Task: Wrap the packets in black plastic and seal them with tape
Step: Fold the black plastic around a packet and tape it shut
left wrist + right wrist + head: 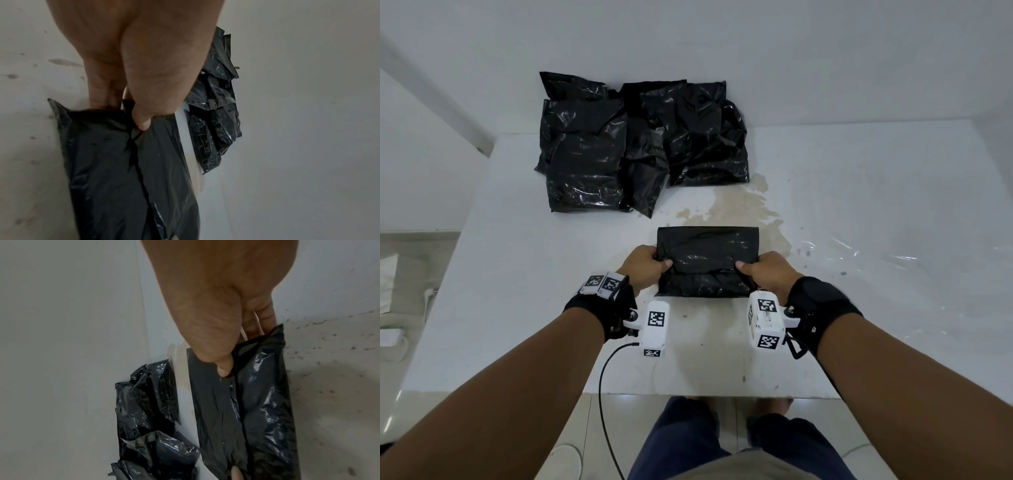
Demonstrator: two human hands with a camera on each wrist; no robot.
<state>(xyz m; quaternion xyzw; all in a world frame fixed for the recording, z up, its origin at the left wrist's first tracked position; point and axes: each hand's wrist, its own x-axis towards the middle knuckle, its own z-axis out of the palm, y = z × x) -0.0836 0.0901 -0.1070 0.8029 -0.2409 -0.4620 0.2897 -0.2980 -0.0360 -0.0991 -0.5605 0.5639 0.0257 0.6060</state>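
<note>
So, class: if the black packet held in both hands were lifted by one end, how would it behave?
The packet would probably sag: its wrap is thin, creased plastic. The glossy film may slip, so both the left hand and right hand pinch it. The flat fold suggests soft contents.

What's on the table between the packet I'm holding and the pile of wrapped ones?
Only stained table: nothing lies between the packet and the pile, per the head view.
</note>
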